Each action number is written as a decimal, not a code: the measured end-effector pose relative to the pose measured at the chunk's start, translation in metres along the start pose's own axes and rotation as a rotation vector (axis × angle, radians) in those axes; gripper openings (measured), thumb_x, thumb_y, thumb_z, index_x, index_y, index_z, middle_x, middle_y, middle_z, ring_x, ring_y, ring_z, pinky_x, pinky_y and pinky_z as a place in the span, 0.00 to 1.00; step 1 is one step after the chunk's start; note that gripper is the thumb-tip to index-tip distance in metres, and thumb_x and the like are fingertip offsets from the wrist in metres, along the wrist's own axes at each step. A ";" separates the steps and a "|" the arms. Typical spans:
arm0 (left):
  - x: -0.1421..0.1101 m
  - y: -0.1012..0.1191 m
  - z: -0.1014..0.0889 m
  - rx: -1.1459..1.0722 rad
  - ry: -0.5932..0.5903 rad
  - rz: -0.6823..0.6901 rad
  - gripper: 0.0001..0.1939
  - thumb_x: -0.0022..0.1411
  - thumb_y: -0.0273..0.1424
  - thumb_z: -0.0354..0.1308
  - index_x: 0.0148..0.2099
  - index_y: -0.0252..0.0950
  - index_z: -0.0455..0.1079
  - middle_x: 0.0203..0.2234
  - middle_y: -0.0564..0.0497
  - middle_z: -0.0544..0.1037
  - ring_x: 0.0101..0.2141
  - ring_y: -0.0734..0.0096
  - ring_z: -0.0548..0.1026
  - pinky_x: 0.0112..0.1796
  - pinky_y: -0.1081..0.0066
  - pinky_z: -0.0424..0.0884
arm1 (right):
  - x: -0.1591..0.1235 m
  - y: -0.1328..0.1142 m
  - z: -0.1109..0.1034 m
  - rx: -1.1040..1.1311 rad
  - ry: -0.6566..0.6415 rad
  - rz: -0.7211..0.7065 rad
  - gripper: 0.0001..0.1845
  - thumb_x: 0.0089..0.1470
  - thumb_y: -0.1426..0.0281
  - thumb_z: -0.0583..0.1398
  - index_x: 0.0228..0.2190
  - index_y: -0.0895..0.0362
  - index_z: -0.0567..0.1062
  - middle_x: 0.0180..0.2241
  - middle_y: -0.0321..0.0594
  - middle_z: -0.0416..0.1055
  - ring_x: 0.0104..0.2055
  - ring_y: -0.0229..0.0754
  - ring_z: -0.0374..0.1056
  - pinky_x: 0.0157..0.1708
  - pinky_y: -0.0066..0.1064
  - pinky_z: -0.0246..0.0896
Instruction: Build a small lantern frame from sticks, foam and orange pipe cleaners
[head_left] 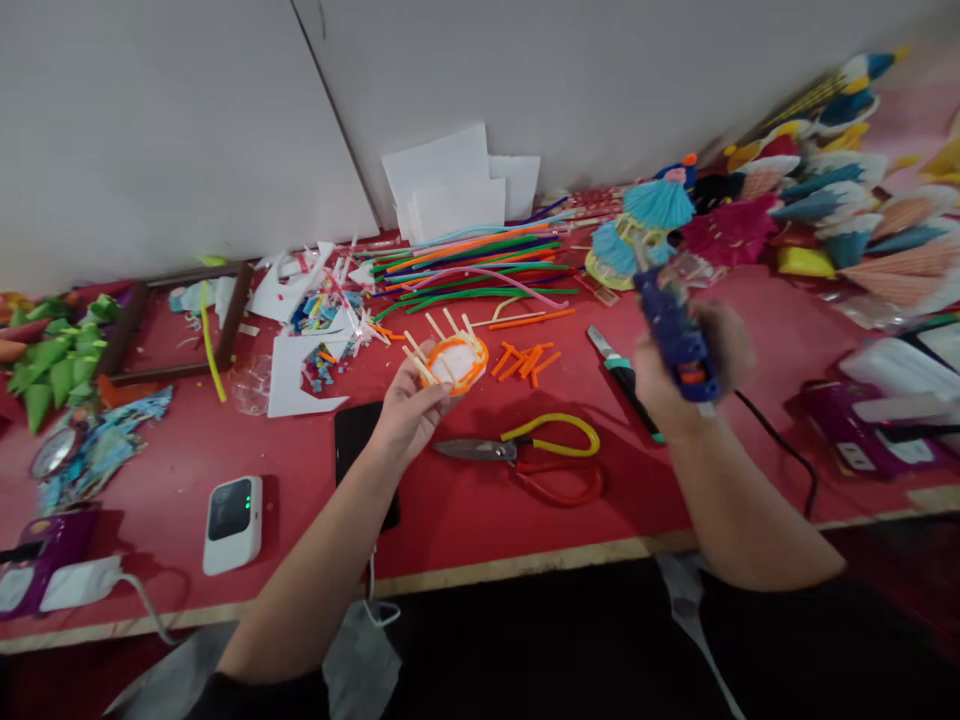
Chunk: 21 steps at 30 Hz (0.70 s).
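Red table (465,520) (wood-edged) carries scissors (525,455), orange sticks (525,360), phone (356,445).

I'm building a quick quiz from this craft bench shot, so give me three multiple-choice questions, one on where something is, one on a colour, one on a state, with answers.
1. Where do the scissors lie?
A. On the red table, between the two hands
B. On the white sheets against the wall
C. Inside the wooden frame

2. What colour is the ring of the small round piece in the left hand?
A. Green
B. Orange
C. Blue

3. What state is the right hand in?
A. Flat on the table
B. Open and holding nothing
C. Closed round a blue glue gun, raised off the table

Answers: 1 A, the yellow and red handles rest on the tabletop between the forearms. 2 B, its rim is orange with pale sticks standing up. 3 C, the fingers wrap the blurred gun above the surface.
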<state>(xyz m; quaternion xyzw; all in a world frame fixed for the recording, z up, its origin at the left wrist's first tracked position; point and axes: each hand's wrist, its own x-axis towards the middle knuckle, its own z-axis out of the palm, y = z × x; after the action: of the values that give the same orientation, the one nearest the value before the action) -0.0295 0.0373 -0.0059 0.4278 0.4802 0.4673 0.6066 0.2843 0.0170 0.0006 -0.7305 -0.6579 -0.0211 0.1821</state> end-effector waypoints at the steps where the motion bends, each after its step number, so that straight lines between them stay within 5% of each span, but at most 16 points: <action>1: -0.001 0.000 0.000 -0.009 -0.005 0.001 0.25 0.50 0.32 0.67 0.52 0.43 0.72 0.50 0.45 0.82 0.46 0.64 0.83 0.40 0.69 0.82 | -0.007 -0.010 0.000 0.018 0.138 0.074 0.25 0.62 0.58 0.48 0.48 0.57 0.77 0.41 0.59 0.75 0.53 0.66 0.71 0.50 0.56 0.66; 5: -0.003 0.006 -0.002 -0.128 -0.022 -0.036 0.33 0.47 0.33 0.73 0.57 0.44 0.71 0.56 0.46 0.79 0.51 0.63 0.80 0.43 0.72 0.81 | -0.029 -0.037 0.006 0.175 0.266 -0.048 0.18 0.61 0.57 0.54 0.44 0.51 0.77 0.38 0.50 0.78 0.43 0.57 0.76 0.45 0.46 0.72; 10: -0.004 0.007 -0.006 -0.106 0.063 0.028 0.43 0.42 0.32 0.78 0.60 0.41 0.67 0.57 0.44 0.77 0.57 0.59 0.77 0.55 0.67 0.76 | -0.027 -0.044 0.020 0.382 0.591 -0.369 0.15 0.53 0.74 0.63 0.44 0.52 0.75 0.32 0.37 0.79 0.30 0.43 0.76 0.33 0.31 0.72; 15: -0.003 -0.006 -0.008 0.203 0.127 0.267 0.42 0.46 0.32 0.75 0.61 0.40 0.62 0.63 0.39 0.69 0.59 0.53 0.75 0.57 0.57 0.76 | -0.027 -0.040 0.025 0.506 0.440 -0.467 0.23 0.50 0.77 0.65 0.49 0.52 0.75 0.38 0.38 0.80 0.36 0.44 0.78 0.40 0.32 0.76; 21: 0.001 -0.020 -0.011 0.382 0.153 0.421 0.45 0.49 0.38 0.75 0.65 0.40 0.59 0.63 0.38 0.68 0.61 0.49 0.73 0.58 0.50 0.75 | -0.033 -0.047 0.015 0.666 0.314 -0.557 0.19 0.51 0.77 0.64 0.45 0.51 0.75 0.35 0.36 0.81 0.32 0.42 0.79 0.34 0.29 0.77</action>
<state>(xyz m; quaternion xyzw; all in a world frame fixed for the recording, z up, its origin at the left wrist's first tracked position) -0.0371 0.0351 -0.0272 0.5881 0.5044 0.5150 0.3668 0.2314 -0.0072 -0.0110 -0.4153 -0.7645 0.0329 0.4919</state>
